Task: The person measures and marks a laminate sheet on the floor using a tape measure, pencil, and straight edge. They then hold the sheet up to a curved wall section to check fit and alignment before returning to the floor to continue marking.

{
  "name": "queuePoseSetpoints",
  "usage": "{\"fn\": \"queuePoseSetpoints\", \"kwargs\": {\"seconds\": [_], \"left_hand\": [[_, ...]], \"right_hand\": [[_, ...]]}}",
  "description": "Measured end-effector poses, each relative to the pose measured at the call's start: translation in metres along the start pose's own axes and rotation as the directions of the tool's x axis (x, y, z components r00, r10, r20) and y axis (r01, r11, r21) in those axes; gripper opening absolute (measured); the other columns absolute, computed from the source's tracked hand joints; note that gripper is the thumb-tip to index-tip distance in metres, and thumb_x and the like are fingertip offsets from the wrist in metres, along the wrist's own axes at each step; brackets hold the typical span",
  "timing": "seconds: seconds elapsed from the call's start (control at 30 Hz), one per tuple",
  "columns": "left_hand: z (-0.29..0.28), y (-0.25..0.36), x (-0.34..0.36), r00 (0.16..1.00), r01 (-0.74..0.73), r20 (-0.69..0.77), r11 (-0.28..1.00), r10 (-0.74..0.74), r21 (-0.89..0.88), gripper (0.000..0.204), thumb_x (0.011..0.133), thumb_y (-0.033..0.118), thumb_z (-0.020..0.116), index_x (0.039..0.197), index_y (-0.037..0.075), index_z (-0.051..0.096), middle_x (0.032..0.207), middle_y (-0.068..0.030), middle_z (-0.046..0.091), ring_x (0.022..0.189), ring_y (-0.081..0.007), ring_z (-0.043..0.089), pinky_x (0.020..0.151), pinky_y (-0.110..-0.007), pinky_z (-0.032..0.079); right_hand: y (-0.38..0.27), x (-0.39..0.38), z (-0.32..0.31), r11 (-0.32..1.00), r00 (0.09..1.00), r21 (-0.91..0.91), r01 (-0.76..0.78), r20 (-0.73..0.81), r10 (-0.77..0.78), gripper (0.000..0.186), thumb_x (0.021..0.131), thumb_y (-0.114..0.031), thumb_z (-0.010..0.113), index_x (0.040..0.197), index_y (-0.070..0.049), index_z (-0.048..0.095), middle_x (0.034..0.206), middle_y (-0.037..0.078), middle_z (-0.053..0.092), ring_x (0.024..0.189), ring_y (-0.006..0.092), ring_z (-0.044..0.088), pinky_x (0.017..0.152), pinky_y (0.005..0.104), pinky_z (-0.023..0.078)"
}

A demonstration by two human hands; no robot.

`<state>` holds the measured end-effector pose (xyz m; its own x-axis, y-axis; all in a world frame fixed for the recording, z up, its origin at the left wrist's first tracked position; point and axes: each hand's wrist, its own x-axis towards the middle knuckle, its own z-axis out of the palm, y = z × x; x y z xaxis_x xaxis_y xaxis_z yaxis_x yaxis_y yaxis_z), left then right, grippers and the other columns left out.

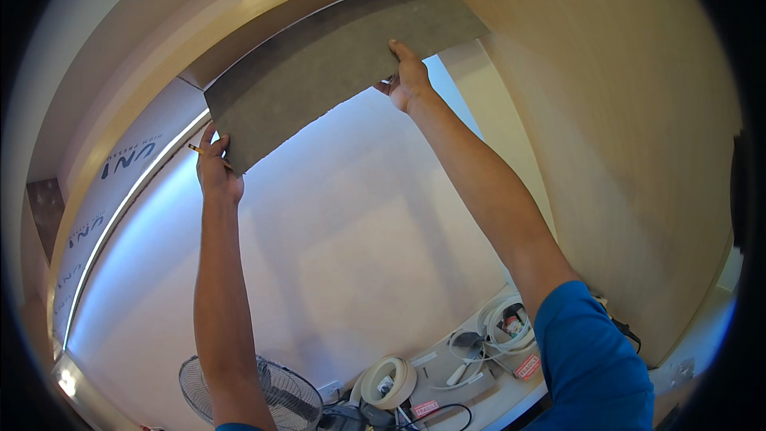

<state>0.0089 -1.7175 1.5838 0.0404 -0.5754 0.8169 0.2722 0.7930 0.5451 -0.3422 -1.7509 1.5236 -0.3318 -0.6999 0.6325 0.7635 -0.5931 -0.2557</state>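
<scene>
A long grey-brown panel (327, 60) is raised against the underside of a pale wooden overhead edge (263, 1). My left hand (217, 164) grips the panel's near left corner and also has a thin yellow pencil-like stick (194, 148) between its fingers. My right hand (405, 80) is closed on the panel's lower edge right of the middle, thumb pressed on its face. The lower edge looks slightly rough. Behind my hands a lit strip (128, 201) runs along the printed white board (120, 183) on the left.
A tall wooden side panel (606, 128) stands at the right, a pink-white wall (343, 255) behind. Below are a mesh fan (287, 391) and a counter (455, 335) holding coiled white cable (495, 319), rolls of band (388, 379), dark cords and small items.
</scene>
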Motion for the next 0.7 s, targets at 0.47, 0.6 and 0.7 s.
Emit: {"fn": "queuePoseSetpoints", "kwargs": {"seconds": [0.47, 0.6, 0.7], "left_hand": [[0.006, -0.007, 0.001, 0.998, -0.054, -0.039, 0.999, 0.054, 0.011, 0.052, 0.096, -0.001, 0.055, 0.147, 0.007, 0.048, 0.131, -0.0179, 0.063, 0.119, -0.0290, 0.065, 0.102, -0.044, 0.059], [-0.007, -0.007, 0.010, 0.996, -0.070, -0.055, 0.997, 0.069, -0.011, 0.049, 0.095, -0.001, 0.058, 0.142, 0.008, 0.053, 0.125, -0.0171, 0.065, 0.113, -0.0288, 0.067, 0.094, -0.042, 0.062], [0.001, -0.012, 0.010, 0.994, -0.074, -0.078, 0.997, 0.071, -0.031, 0.047, 0.094, -0.002, 0.059, 0.140, 0.009, 0.055, 0.122, -0.0170, 0.067, 0.110, -0.0285, 0.068, 0.089, -0.040, 0.064]], "right_hand": [[0.024, 0.027, -0.022, 0.996, 1.000, 0.085, -0.003, -0.028, 0.005, 0.045, 0.093, -0.043, 0.072, 0.129, -0.019, 0.061, 0.125, 0.004, 0.066, 0.114, 0.0229, 0.063, 0.087, 0.0481, 0.052], [0.026, 0.028, -0.013, 0.995, 0.998, 0.103, -0.013, -0.063, 0.020, 0.044, 0.092, -0.044, 0.074, 0.127, -0.020, 0.063, 0.125, 0.003, 0.067, 0.113, 0.0226, 0.063, 0.087, 0.0473, 0.051], [0.023, 0.032, -0.027, 0.998, 0.999, 0.061, -0.017, -0.031, 0.019, 0.043, 0.092, -0.044, 0.074, 0.127, -0.021, 0.062, 0.124, 0.002, 0.066, 0.112, 0.0209, 0.062, 0.086, 0.0451, 0.050]]}}
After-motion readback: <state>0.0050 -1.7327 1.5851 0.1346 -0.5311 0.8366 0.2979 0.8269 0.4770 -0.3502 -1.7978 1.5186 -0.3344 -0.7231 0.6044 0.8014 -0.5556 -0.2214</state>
